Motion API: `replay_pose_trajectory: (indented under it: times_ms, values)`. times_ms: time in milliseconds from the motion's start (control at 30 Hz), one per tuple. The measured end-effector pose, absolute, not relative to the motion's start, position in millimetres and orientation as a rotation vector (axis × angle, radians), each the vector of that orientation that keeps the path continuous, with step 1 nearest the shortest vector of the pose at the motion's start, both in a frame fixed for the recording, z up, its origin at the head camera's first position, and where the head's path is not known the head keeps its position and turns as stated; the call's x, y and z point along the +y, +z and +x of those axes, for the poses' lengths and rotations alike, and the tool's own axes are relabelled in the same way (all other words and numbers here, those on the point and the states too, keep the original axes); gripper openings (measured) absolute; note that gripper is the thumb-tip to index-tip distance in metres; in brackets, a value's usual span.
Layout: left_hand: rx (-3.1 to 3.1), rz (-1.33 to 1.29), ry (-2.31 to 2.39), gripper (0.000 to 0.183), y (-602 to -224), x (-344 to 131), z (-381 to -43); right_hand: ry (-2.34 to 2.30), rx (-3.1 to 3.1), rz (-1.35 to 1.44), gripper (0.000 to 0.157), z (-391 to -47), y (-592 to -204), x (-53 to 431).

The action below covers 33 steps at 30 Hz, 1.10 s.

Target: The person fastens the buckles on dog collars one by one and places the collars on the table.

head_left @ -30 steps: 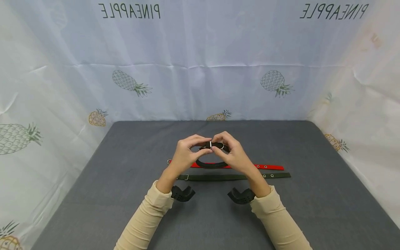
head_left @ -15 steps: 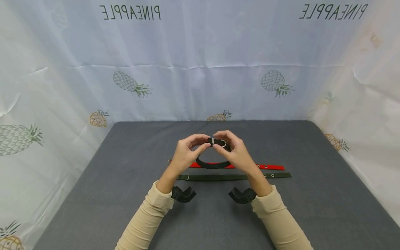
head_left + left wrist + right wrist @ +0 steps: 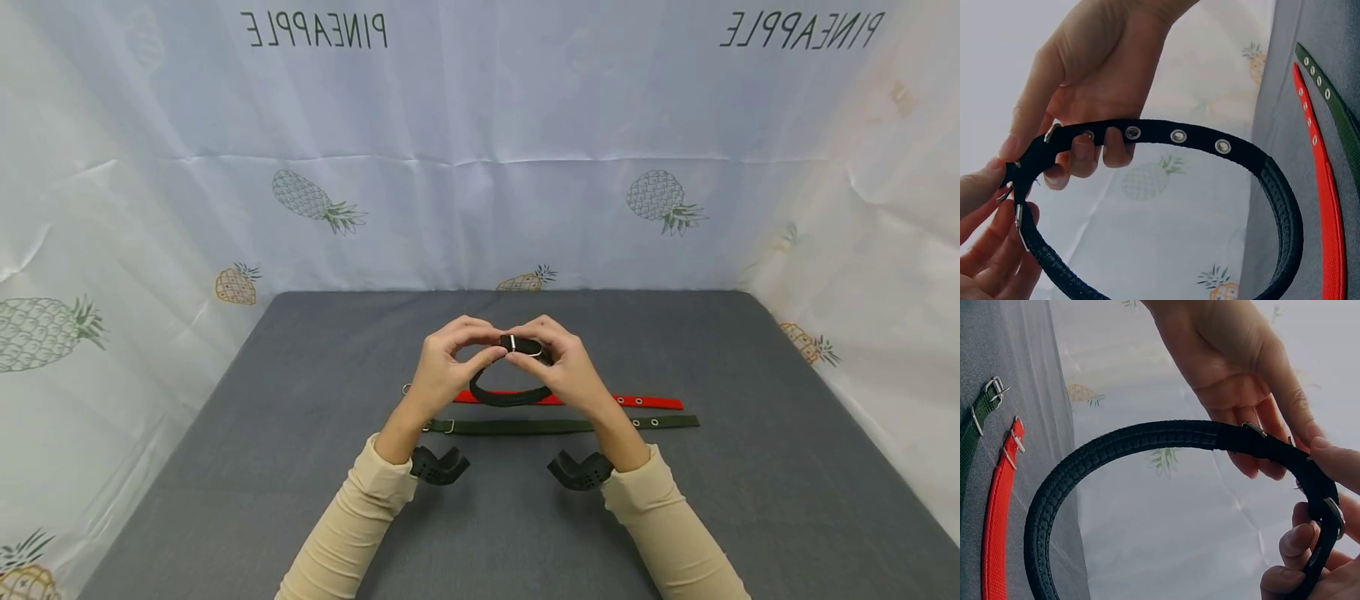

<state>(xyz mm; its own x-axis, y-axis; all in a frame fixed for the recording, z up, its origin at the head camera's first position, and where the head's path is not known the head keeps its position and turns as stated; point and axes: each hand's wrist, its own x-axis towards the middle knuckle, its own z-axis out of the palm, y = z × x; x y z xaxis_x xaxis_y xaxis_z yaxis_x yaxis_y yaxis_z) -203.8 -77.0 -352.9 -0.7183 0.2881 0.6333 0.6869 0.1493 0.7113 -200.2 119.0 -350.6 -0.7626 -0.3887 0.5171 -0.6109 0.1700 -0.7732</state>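
Left hand (image 3: 441, 367) and right hand (image 3: 564, 365) pinch a looped black collar (image 3: 512, 399) near its twelve o'clock above a gray counter (image 3: 495, 533), with red strap (image 3: 1327, 187) and green strap (image 3: 517, 427) toward six o'clock.

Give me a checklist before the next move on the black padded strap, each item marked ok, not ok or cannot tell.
1. Grip: ok; left hand and right hand both hold the black padded strap.
2. Clearance: ok; it is held above the dark gray tabletop.
3. Eyelets visible: ok; three round silver eyelets show uncovered in the left wrist view.
4. Fastening complete: cannot tell; both hands crowd the slim silver metal bar.
5. Free hand: not ok; both are occupied.
6. Other straps separate: ok; the flat red fabric strap and flat dark green fabric strap lie apart on the tabletop.
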Motion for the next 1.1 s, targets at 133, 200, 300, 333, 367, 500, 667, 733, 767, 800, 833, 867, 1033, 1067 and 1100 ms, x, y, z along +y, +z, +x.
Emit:
replay_pose_trajectory:
  times_ms: [133, 200, 300, 333, 367, 500, 667, 733, 767, 800, 833, 867, 1033, 1067, 1100]
  values:
    - [-2.095, -0.952, -1.587, 0.018, -353.0, -77.8, -204.6, 1.628, -2.241, 0.974, 0.027, -201.3, -351.2, 119.2]
    - [-2.106, -0.953, -1.594, 0.018, -353.3, -78.3, -204.9, 1.625, -2.250, 0.960, 0.027, -201.7, -351.1, 118.9]
    - [-2.120, -0.947, -1.596, 0.019, -353.8, -78.7, -205.4, 1.624, -2.257, 0.944, 0.028, -202.2, -351.5, 118.2]
    - [-2.124, -0.944, -1.595, 0.019, -354.1, -78.7, -205.7, 1.622, -2.259, 0.940, 0.027, -202.3, -351.5, 118.0]
    - [-2.122, -0.945, -1.596, 0.019, -354.3, -78.7, -206.0, 1.620, -2.259, 0.937, 0.027, -202.3, -351.6, 117.9]
    - [-2.108, -0.952, -1.584, 0.018, -355.2, -79.0, -207.0, 1.622, -2.256, 0.932, 0.027, -202.4, -351.7, 117.7]
    - [-2.088, -0.974, -1.569, 0.017, -355.2, -79.3, -207.6, 1.622, -2.253, 0.942, 0.026, -202.4, -351.8, 117.6]
    - [-2.081, -0.982, -1.567, 0.017, -354.6, -79.5, -208.0, 1.621, -2.259, 0.941, 0.025, -202.5, -351.8, 117.8]
    - [-2.078, -0.984, -1.567, 0.017, -354.2, -79.7, -208.1, 1.616, -2.262, 0.941, 0.025, -202.8, -351.8, 117.9]
    - [-2.074, -0.985, -1.570, 0.017, -353.9, -80.1, -208.3, 1.612, -2.266, 0.938, 0.025, -203.0, -351.8, 118.1]
    - [-2.069, -0.986, -1.576, 0.017, -353.7, -80.6, -208.4, 1.612, -2.271, 0.935, 0.025, -203.2, -351.7, 118.3]
    - [-2.063, -0.988, -1.582, 0.017, -353.5, -81.1, -208.5, 1.611, -2.274, 0.933, 0.025, -203.6, -351.8, 118.5]
    - [-2.052, -0.994, -1.615, 0.018, -353.6, -83.3, -208.9, 1.612, -2.275, 0.934, 0.025, -204.9, -352.3, 119.0]
    - [-2.051, -0.995, -1.619, 0.018, -353.7, -83.5, -209.1, 1.614, -2.271, 0.937, 0.025, -205.0, -352.5, 119.0]
    - [-2.048, -0.995, -1.623, 0.018, -353.6, -83.8, -209.1, 1.616, -2.267, 0.940, 0.025, -205.0, -352.7, 119.1]
